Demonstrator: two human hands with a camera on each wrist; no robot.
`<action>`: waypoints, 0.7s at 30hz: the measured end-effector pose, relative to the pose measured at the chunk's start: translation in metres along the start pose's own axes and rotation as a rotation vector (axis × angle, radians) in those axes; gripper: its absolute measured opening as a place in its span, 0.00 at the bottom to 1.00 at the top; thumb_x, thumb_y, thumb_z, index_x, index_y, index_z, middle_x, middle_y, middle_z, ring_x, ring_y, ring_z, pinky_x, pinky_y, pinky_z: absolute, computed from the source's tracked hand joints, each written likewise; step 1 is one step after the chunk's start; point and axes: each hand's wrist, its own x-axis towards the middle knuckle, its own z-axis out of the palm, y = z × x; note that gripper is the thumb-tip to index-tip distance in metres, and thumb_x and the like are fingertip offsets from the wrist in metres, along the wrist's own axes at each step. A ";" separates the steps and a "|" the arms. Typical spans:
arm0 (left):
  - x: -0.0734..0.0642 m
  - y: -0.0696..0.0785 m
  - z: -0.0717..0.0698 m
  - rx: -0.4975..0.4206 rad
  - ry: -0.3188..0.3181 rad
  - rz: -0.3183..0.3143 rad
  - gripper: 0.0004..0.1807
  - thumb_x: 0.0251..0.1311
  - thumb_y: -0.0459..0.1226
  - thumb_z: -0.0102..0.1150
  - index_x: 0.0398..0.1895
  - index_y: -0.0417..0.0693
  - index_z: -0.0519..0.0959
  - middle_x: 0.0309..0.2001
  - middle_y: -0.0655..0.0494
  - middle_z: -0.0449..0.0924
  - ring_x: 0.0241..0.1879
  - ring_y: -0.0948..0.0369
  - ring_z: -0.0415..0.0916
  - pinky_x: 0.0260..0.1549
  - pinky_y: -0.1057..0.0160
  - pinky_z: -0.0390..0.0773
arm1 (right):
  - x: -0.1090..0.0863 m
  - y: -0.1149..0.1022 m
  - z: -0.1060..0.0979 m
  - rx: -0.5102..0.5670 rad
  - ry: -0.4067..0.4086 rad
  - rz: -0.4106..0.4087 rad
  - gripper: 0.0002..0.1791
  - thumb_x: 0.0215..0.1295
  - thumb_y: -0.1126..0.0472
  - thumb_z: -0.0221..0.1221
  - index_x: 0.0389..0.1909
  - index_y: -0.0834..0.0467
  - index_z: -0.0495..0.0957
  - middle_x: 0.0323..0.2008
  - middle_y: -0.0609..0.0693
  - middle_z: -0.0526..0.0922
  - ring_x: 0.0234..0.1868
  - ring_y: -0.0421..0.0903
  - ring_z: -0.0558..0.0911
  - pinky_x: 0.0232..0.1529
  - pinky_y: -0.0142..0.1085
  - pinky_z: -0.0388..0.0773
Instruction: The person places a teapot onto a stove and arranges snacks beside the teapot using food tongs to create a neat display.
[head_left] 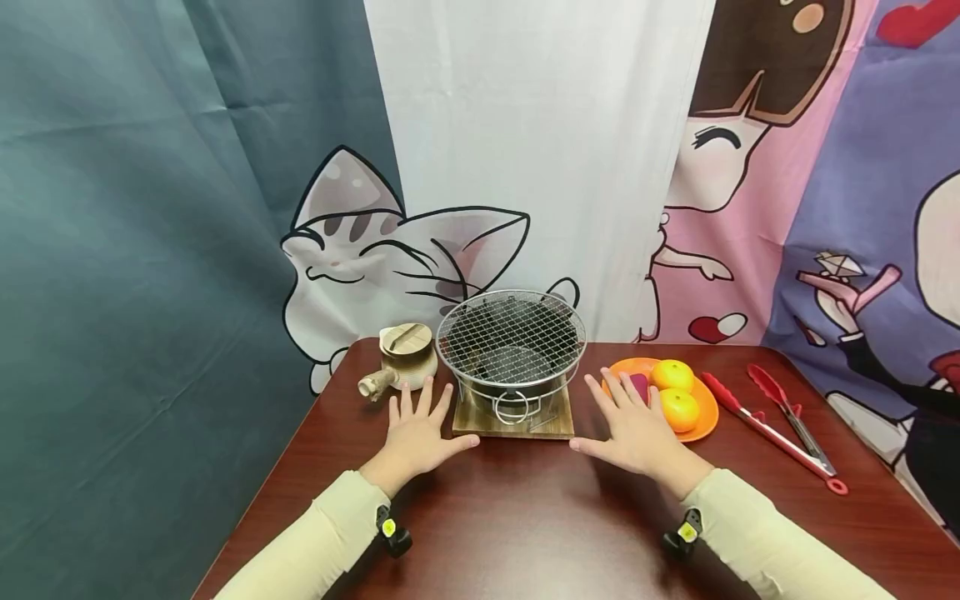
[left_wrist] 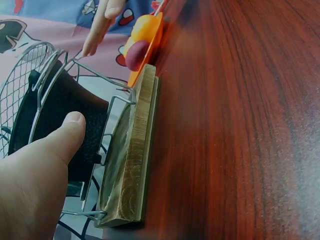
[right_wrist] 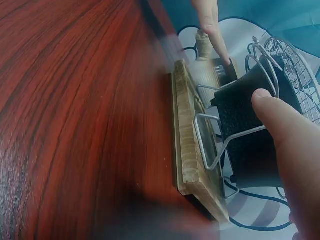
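Both hands are spread above the table with empty palms facing down. My left hand hovers in front of a small side-handled clay pot with a wooden lid. Between the hands stands a tabletop grill: a round wire mesh over a black bowl in a wire stand, set on a square wooden board. My right hand is in front of an orange plate, partly covering it. Two mandarins and a purple piece, partly hidden by the fingers, lie on that plate.
Two pairs of red-handled tongs lie at the right of the brown wooden table. A cartoon-printed curtain hangs directly behind the table's back edge.
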 end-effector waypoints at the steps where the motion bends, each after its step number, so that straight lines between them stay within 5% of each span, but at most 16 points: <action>1: 0.000 0.000 0.001 0.004 0.005 0.008 0.58 0.52 0.78 0.47 0.81 0.58 0.53 0.81 0.44 0.40 0.77 0.31 0.32 0.70 0.32 0.38 | 0.000 0.000 0.001 -0.007 0.015 -0.008 0.60 0.54 0.19 0.54 0.79 0.53 0.56 0.77 0.61 0.56 0.77 0.66 0.55 0.67 0.74 0.42; 12: 0.001 -0.005 -0.003 0.019 0.135 0.052 0.53 0.55 0.74 0.50 0.79 0.57 0.61 0.78 0.43 0.53 0.75 0.34 0.48 0.70 0.34 0.45 | -0.002 -0.011 0.019 0.035 0.144 -0.136 0.53 0.54 0.24 0.60 0.75 0.52 0.66 0.70 0.58 0.69 0.72 0.61 0.66 0.68 0.69 0.54; 21: 0.004 -0.017 -0.002 0.048 0.269 0.089 0.48 0.54 0.68 0.58 0.74 0.52 0.69 0.68 0.43 0.69 0.67 0.37 0.62 0.66 0.34 0.57 | -0.006 -0.017 0.043 0.048 0.266 -0.283 0.40 0.54 0.34 0.67 0.61 0.56 0.78 0.58 0.56 0.79 0.63 0.58 0.76 0.60 0.66 0.68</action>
